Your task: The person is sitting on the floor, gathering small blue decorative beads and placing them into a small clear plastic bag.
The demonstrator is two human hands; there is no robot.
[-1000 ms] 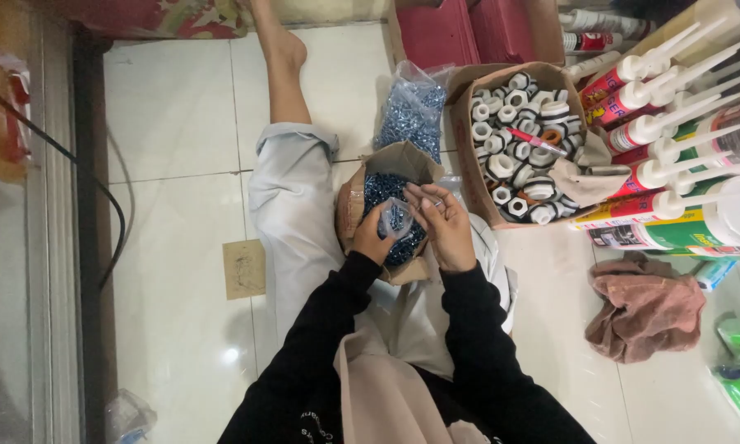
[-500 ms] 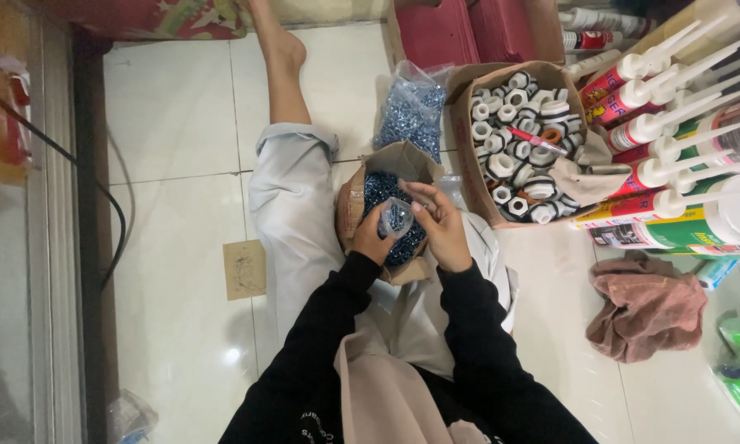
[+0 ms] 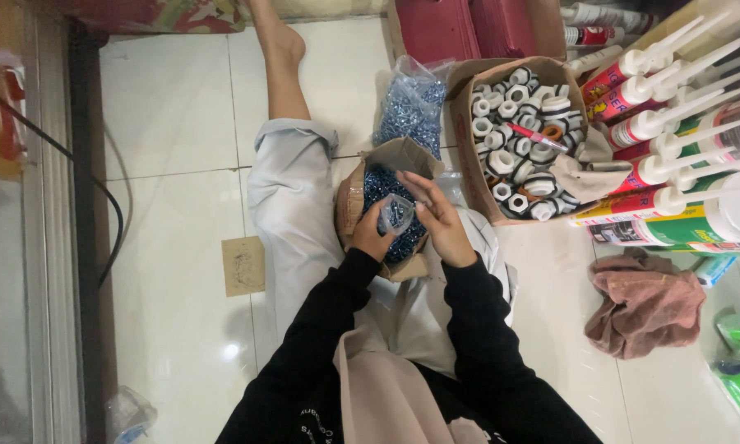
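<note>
I sit on a tiled floor with a small cardboard box [image 3: 403,156] of dark metal screws [image 3: 378,185] resting on my lap. My left hand [image 3: 372,237] holds a small clear plastic bag [image 3: 395,214] with some screws in it over the box. My right hand [image 3: 438,220] is beside the bag, its fingers pinched at the bag's mouth. Whether the right hand carries screws is hidden.
A clear bag of screws [image 3: 411,107] lies beyond the box. A larger carton [image 3: 469,140] of white plastic fittings stands at right, next to sealant cartridges [image 3: 666,156]. A brown rag [image 3: 645,304], a cardboard scrap [image 3: 243,265] and a black cable [image 3: 111,205] lie on the floor.
</note>
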